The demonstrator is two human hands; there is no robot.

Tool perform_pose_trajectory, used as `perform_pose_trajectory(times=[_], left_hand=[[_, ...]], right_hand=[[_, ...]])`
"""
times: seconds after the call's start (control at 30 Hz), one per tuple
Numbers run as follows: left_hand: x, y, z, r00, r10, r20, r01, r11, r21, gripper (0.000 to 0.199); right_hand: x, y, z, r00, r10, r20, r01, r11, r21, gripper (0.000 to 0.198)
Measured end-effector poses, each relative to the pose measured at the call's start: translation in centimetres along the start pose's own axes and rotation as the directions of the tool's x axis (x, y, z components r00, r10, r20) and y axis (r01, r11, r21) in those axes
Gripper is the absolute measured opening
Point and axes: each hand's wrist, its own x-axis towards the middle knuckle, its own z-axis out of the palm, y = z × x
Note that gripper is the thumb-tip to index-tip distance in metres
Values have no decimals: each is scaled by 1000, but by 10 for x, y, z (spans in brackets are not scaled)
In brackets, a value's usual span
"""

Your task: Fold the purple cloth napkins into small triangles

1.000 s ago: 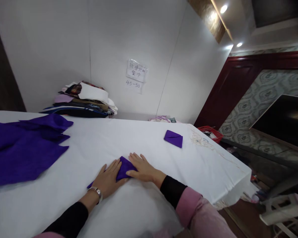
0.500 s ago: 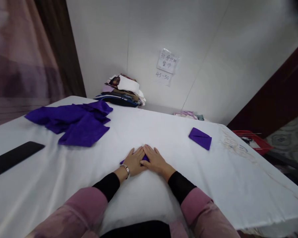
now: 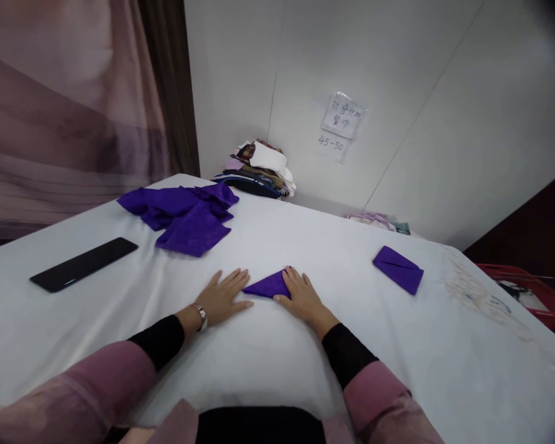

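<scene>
A small purple cloth (image 3: 267,285), folded to a triangle, lies flat on the white tablecloth between my hands. My right hand (image 3: 302,297) rests flat over the cloth's right end, fingers stretched out, hiding that part. At the cloth's left tip, my left hand (image 3: 222,299) lies open on the tablecloth with its thumb and fingers spread. A silvery bracelet or watch circles the left wrist. Off to the right is another folded purple cloth (image 3: 399,269), with a slit-like fold across it.
A loose heap of purple cloths (image 3: 189,216) lies at the back left, near a long black panel (image 3: 84,264). Folded clothes (image 3: 259,168) are stacked by the wall, beside handwritten signs (image 3: 342,117). A red basket (image 3: 548,290) stands past the table's right edge.
My left hand has slid left off the triangular cloth, uncovering it. My right hand stays on its right end. The view has turned left, so everything appears shifted right.
</scene>
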Motion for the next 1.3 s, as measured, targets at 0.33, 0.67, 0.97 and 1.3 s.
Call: perform_pose_trajectory(times=[0.33,0.67,0.97,1.3], left_hand=[[16,63,9,970,221,-103,-222,975,5,84],[-13,25,11,993,96,-73,-97,995,-9,76],[-9,22,-8,969,-51,-242,24,993,-115,47],[56,61,-8,978,-203,-46,190,961,-200,28]], right_hand=[[-1,0,3,999,-1,-32,0,1000,-26,81],[-2,1,3,999,-5,-40,4,999,-32,80],[-2,1,4,999,14,-30,-15,1000,-22,77],[0,6,8,998,20,-68,-8,986,168,75]])
